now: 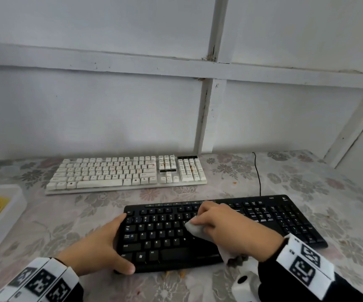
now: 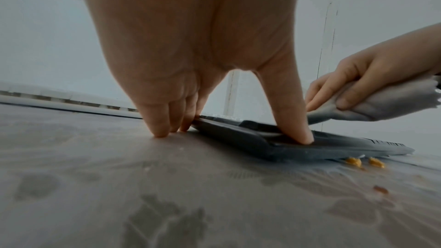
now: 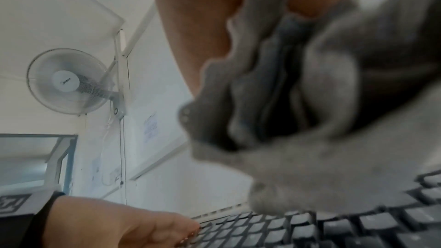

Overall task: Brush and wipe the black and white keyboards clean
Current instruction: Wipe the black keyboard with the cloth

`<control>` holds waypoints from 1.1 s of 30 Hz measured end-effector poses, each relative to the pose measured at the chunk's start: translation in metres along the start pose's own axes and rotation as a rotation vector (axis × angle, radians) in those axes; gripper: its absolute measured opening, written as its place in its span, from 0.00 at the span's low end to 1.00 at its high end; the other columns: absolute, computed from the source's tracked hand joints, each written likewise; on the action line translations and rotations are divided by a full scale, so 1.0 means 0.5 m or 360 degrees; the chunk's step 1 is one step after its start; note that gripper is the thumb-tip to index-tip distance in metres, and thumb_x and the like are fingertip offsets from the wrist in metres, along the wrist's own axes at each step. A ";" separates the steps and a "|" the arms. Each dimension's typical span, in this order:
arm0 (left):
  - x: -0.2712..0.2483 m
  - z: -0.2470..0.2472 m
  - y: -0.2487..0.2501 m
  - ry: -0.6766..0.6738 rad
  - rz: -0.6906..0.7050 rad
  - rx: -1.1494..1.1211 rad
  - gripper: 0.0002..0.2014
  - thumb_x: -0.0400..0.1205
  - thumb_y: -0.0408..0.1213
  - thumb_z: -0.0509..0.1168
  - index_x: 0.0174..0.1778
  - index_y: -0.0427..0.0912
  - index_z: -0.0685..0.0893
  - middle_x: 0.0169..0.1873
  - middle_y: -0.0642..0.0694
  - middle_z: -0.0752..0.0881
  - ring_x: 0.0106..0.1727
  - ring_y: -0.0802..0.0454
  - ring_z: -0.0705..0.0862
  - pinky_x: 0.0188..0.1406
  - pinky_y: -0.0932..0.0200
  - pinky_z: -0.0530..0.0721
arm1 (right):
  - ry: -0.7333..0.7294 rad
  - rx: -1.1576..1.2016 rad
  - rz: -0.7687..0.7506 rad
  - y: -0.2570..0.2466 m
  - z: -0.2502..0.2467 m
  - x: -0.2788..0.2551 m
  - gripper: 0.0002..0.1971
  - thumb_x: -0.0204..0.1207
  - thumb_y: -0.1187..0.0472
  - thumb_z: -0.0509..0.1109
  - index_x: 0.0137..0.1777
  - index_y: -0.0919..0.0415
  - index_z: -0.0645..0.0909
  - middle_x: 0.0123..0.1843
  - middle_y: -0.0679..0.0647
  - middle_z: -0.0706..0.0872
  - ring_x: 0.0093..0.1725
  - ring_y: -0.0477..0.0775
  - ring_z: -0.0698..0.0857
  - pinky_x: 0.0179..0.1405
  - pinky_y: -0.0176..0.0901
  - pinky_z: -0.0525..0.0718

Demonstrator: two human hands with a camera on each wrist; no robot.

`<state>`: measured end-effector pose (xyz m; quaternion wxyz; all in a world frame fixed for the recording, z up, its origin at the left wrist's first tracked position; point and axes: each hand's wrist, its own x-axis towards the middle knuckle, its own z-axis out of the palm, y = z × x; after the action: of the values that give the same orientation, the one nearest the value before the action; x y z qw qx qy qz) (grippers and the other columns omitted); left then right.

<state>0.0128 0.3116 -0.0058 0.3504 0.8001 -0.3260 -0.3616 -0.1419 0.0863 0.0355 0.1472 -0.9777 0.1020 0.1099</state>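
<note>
Wiping the black keyboard point(image 1: 219, 232) is the job right now, and the right hand point(image 1: 226, 225) does it. Its fingers are curled around a crumpled white cloth point(image 1: 195, 229), which presses on the keys near the middle of the board, at the lower middle of the head view. The left hand point(image 1: 102, 247) steadies the board at its left end; its fingers lie fairly straight down the side and its thumb rests on the front corner (the left wrist view shows the thumb point(image 2: 296, 125) pushing down on the edge).

The black keyboard runs long from left to right across the frame, tilting a little toward the lower right. Most unwiped-looking keys lie to the right of the cloth, so the next wipe likely goes that way, and the right hand is the nearer one.

It looks dark and flat, with white letters. A few orange crumbs point(image 2: 365, 162) sit on the flowery tablecloth point(image 1: 339, 192) by its front edge.

The white keyboard point(image 1: 126, 173) lies farther back, in the middle left of the frame, with small orange specks on its keys.
</note>
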 end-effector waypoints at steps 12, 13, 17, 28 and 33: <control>-0.001 0.000 -0.008 -0.0032 0.0003 -0.0082 0.47 0.45 0.42 0.82 0.57 0.71 0.66 0.58 0.62 0.82 0.61 0.64 0.80 0.62 0.62 0.77 | 0.0124 -0.0200 0.0077 0.084 0.039 -0.052 0.16 0.83 0.65 0.58 0.65 0.46 0.78 0.62 0.41 0.72 0.52 0.54 0.70 0.54 0.48 0.77; 0.000 -0.001 -0.013 -0.0037 0.0007 -0.0098 0.48 0.46 0.40 0.82 0.59 0.70 0.67 0.59 0.61 0.83 0.62 0.63 0.80 0.66 0.58 0.77 | 0.0129 -0.0192 0.0117 0.097 0.037 -0.060 0.16 0.83 0.64 0.58 0.64 0.46 0.79 0.61 0.41 0.72 0.52 0.54 0.71 0.55 0.48 0.77; 0.003 0.002 -0.017 -0.0017 0.0006 -0.0170 0.48 0.44 0.38 0.83 0.58 0.69 0.68 0.59 0.61 0.83 0.62 0.62 0.80 0.66 0.58 0.77 | 0.0189 -0.0169 0.0296 0.150 0.028 -0.092 0.12 0.85 0.58 0.58 0.60 0.50 0.81 0.55 0.42 0.74 0.51 0.53 0.74 0.52 0.44 0.76; 0.002 0.002 -0.012 -0.0006 -0.0022 -0.0173 0.51 0.43 0.38 0.82 0.61 0.67 0.66 0.59 0.61 0.82 0.62 0.60 0.81 0.65 0.57 0.78 | 0.0117 -0.0053 -0.0036 0.019 0.031 -0.020 0.13 0.82 0.66 0.58 0.59 0.55 0.81 0.60 0.46 0.74 0.53 0.59 0.71 0.57 0.54 0.75; 0.003 0.000 -0.015 -0.0013 -0.0075 -0.0120 0.59 0.44 0.42 0.82 0.71 0.62 0.59 0.61 0.64 0.77 0.64 0.61 0.77 0.65 0.60 0.75 | 0.0113 -0.0114 -0.0045 0.053 0.050 -0.020 0.16 0.82 0.66 0.60 0.63 0.47 0.80 0.62 0.44 0.73 0.51 0.59 0.71 0.56 0.50 0.76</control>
<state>0.0154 0.3145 -0.0123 0.3704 0.7923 -0.2945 -0.3851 -0.1625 0.0708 0.0074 0.1099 -0.9870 0.0893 0.0767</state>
